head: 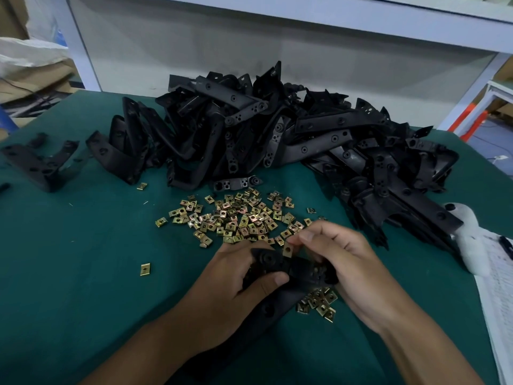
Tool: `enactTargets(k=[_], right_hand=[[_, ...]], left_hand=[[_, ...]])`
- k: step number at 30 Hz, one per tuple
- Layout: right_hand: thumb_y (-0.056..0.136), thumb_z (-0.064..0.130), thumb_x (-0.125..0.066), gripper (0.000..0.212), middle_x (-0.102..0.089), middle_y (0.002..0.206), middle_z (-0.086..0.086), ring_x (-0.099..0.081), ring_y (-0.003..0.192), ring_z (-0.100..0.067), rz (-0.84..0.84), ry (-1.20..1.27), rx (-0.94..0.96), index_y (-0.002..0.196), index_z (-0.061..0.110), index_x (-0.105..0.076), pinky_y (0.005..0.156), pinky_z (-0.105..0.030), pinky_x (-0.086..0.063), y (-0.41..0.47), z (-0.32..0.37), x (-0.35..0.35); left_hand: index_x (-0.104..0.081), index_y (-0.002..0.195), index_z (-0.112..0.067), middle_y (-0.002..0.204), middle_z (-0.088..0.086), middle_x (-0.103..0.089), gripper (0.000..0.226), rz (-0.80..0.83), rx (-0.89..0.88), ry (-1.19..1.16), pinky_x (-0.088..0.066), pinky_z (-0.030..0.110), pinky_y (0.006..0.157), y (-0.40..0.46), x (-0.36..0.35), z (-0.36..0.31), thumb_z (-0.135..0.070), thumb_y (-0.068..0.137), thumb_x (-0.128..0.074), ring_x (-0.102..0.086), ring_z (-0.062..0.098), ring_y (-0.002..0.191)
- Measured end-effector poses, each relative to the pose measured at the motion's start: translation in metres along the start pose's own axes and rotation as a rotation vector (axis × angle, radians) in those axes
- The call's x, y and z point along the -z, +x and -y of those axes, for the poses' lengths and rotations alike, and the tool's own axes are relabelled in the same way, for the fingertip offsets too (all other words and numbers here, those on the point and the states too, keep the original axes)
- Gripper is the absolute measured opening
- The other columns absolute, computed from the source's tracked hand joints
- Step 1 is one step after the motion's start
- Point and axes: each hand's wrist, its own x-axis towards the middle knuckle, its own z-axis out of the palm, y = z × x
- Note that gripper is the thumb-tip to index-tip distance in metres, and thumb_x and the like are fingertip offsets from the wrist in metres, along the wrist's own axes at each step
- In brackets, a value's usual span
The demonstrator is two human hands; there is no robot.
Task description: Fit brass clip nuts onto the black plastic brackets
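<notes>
Bracket (280, 266) held low over the green table (83, 301), left hand (244, 276) gripping it; right hand (341, 257) pinches a nut (288, 250) at its edge. Loose nuts (236, 218) just beyond, bracket heap (277, 134) behind

black bracket (294, 269) held near table edge | brass clip nut (288, 250) at its top edge

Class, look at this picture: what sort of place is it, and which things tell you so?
Probably a factory assembly bench. A big heap of identical black plastic brackets lies on a green mat, brass clip nuts are scattered loose, and a printed sheet sits at the edge.
</notes>
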Motion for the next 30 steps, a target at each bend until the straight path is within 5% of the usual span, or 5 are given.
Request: enactTargets(k=[6, 12, 16, 23, 30], right_hand=[[0.085, 0.047, -0.069, 0.031, -0.067, 0.100, 0.011, -0.067, 0.103, -0.012, 0.113, -0.123, 0.096, 0.070, 0.022, -0.078, 0.094, -0.025, -0.048, -0.002, -0.006, -0.006], [0.088, 0.042, -0.063, 0.019, -0.068, 0.101, 0.012, -0.063, 0.099, -0.006, -0.005, -0.243, 0.167, 0.080, 0.030, -0.074, 0.086, -0.020, -0.045, 0.002, -0.012, -0.004], [0.081, 0.019, -0.048, 0.023, -0.073, 0.102, 0.011, -0.056, 0.095, -0.014, -0.133, 0.000, 0.022, 0.080, 0.033, -0.067, 0.087, -0.038, -0.039, 0.011, -0.020, 0.007], [0.085, -0.019, -0.029, 0.046, -0.075, 0.093, -0.001, -0.060, 0.076, -0.008, -0.161, 0.374, -0.060, 0.094, 0.013, -0.061, 0.064, -0.021, -0.051, 0.019, -0.025, 0.017], [0.083, -0.014, -0.052, 0.046, -0.072, 0.117, -0.019, -0.071, 0.110, -0.026, -0.076, 0.732, -0.173, 0.126, 0.002, -0.055, 0.076, -0.022, -0.059, 0.023, -0.025, 0.021]], left_hand=[[-0.058, 0.107, -0.039, 0.099, -0.016, -0.066, 0.026, -0.039, -0.005, -0.156, -0.052, 0.030, 0.077, 0.005, 0.006, -0.002, -0.058, 0.090, -0.056, -0.066, 0.012, 0.093], [-0.059, 0.099, -0.035, 0.092, -0.018, -0.065, 0.026, -0.063, 0.000, -0.099, -0.045, 0.013, 0.068, 0.005, 0.004, -0.002, -0.059, 0.089, -0.052, -0.064, 0.006, 0.086], [-0.057, 0.101, -0.039, 0.090, -0.018, -0.066, 0.025, -0.073, 0.048, -0.154, -0.050, 0.022, 0.070, 0.004, 0.005, 0.002, -0.060, 0.087, -0.053, -0.064, 0.006, 0.085], [-0.056, 0.100, -0.043, 0.089, -0.020, -0.066, 0.020, -0.091, 0.069, -0.206, -0.048, 0.017, 0.068, 0.005, 0.006, 0.003, -0.059, 0.087, -0.056, -0.063, 0.004, 0.082], [-0.058, 0.102, -0.040, 0.089, -0.017, -0.066, 0.025, -0.077, 0.052, -0.179, -0.048, 0.020, 0.067, 0.003, 0.005, 0.002, -0.059, 0.087, -0.056, -0.063, 0.006, 0.080]])
